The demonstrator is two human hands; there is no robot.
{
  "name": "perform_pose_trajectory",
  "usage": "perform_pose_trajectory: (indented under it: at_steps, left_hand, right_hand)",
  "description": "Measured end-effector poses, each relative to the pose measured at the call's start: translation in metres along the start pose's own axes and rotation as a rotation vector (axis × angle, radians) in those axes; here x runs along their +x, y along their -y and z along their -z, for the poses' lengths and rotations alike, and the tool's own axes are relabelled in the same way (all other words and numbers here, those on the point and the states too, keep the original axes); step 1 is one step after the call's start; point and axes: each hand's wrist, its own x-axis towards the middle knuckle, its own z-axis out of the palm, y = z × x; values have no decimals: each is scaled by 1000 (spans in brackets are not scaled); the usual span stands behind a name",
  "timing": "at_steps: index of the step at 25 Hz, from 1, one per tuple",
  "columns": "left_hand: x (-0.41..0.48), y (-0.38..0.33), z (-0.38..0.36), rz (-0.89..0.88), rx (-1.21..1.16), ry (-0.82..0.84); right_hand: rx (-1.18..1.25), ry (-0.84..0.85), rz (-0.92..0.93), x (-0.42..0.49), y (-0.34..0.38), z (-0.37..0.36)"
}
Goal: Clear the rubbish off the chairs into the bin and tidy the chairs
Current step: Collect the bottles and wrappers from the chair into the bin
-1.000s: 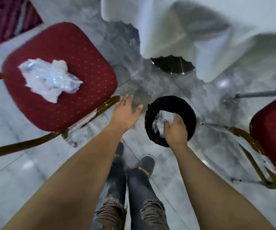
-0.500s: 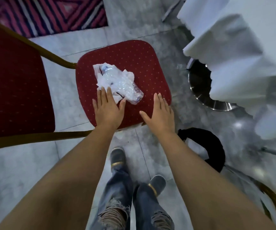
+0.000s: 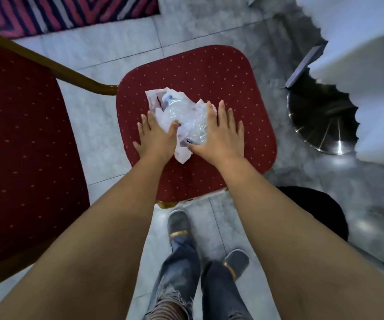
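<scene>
Both hands now flanking rubbish (image 3: 181, 116); bin (image 3: 320, 211) behind right forearm.

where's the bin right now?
Head view, lower right: the black bin sits on the floor behind the right forearm, beside the red chair seat's near right corner.

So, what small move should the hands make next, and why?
Probably close both hands around the rubbish and lift it. They lie flat on either side of it on the seat, touching but not gripping, and the bin waits nearby.
</scene>
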Motion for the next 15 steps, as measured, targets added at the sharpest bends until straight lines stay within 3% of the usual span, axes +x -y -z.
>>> perform_pose_trajectory:
  at_steps: [4,7,11,15]
  left_hand:
    - [22,-7,-2,75,1,29]
    - [17,-17,-8,88,-5,-44]
    - [15,-34,-19,235,-580,119]
    - [25,-23,-37,300,-949,375]
  right_hand:
    - [73,162,-103,26,8,-3]
    - [203,122,-133,25,15,-13]
    - [358,-32,-183,19,24,-24]
    - [850,145,-356,19,17,-17]
